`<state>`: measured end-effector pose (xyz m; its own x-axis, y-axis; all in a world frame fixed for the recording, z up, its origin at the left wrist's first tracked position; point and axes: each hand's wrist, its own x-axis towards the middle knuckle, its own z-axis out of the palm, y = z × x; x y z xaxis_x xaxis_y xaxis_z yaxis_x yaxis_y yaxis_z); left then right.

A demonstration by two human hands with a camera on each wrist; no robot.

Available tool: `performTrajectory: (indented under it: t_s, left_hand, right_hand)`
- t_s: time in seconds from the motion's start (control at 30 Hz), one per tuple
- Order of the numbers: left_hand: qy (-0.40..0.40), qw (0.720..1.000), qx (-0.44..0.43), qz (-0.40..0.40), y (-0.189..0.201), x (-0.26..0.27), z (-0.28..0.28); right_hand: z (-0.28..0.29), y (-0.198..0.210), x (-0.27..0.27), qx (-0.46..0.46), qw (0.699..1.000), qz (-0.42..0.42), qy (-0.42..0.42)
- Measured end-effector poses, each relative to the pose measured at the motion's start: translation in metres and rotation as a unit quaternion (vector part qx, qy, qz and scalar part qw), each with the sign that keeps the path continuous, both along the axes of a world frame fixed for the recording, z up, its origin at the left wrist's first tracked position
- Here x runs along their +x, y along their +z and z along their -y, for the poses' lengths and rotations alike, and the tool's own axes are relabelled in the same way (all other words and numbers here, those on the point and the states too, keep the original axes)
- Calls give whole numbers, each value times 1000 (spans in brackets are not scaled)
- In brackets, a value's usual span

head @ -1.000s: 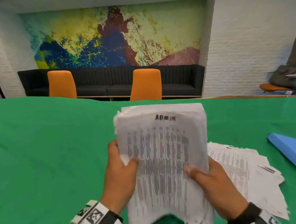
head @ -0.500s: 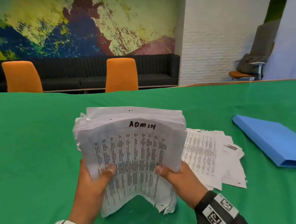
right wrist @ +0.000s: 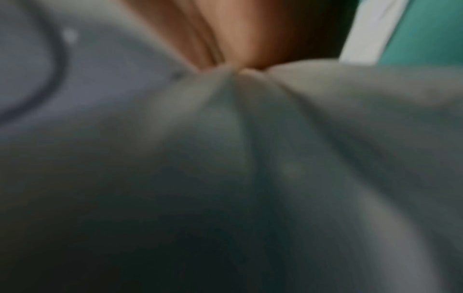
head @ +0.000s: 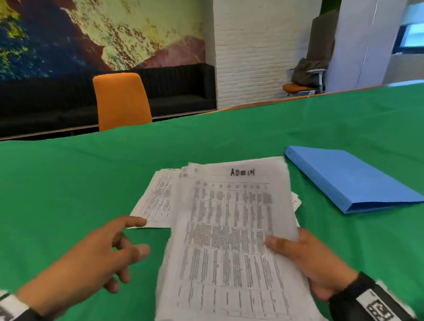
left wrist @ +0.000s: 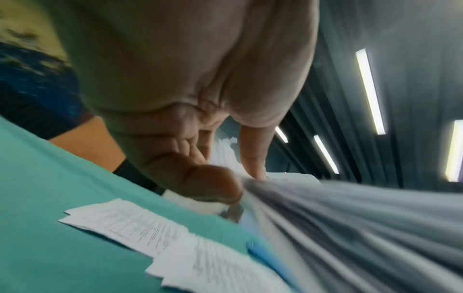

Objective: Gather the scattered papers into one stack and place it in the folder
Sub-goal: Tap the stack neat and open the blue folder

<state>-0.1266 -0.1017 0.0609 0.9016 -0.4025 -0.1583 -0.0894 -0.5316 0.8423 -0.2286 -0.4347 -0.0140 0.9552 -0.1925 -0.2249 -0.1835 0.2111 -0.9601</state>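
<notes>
A thick stack of printed papers (head: 230, 233), its top sheet headed "ADMIN", lies low over the green table (head: 58, 182). My right hand (head: 311, 261) grips its right edge, thumb on top. My left hand (head: 100, 256) hovers left of the stack with loosely spread fingers, holding nothing; its index finger reaches the corner of the loose sheets (head: 156, 201) that stick out from under the stack. The left wrist view shows those loose sheets (left wrist: 140, 232) on the cloth beside the blurred stack (left wrist: 350, 228). The closed blue folder (head: 351, 176) lies flat to the right. The right wrist view is filled by blurred paper (right wrist: 250, 158).
An orange chair (head: 121, 101) stands at the table's far edge before a black sofa (head: 184, 87). Another paper corner (head: 296, 202) pokes out right of the stack, near the folder. Green cloth stretches away on the left and beyond the papers.
The stack went from upright in both hands to tilted nearly flat over the loose sheets. My left hand let go and moved left. The view has swung right.
</notes>
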Motion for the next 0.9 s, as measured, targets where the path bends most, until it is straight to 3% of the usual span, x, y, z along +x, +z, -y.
performTrajectory:
  t_s: [0.13, 0.27, 0.43, 0.57, 0.7, 0.8, 0.9]
  left_hand:
    - [-48, 991, 125, 16, -3, 48, 46]
    - [-53, 945, 309, 90, -35, 102, 114]
    - [0, 926, 369, 78, -62, 139, 171]
    - [39, 939, 340, 36, -68, 148, 189]
    - [39, 968, 250, 8, -66, 139, 197]
    - [51, 984, 167, -21, -60, 133, 184]
    - [72, 986, 152, -7, -56, 129, 145]
  right_hand:
    - [59, -17, -26, 6, 991, -58, -120]
    - [75, -25, -27, -98, 978, -76, -167]
    - [74, -36, -16, -125, 973, -84, -174]
    - [76, -43, -13, -120, 972, -83, -185]
    - [75, -49, -14, -124, 972, -86, -179]
    - [75, -46, -14, -128, 973, -85, -173]
    - [74, -37, -18, -128, 972, -87, -178]
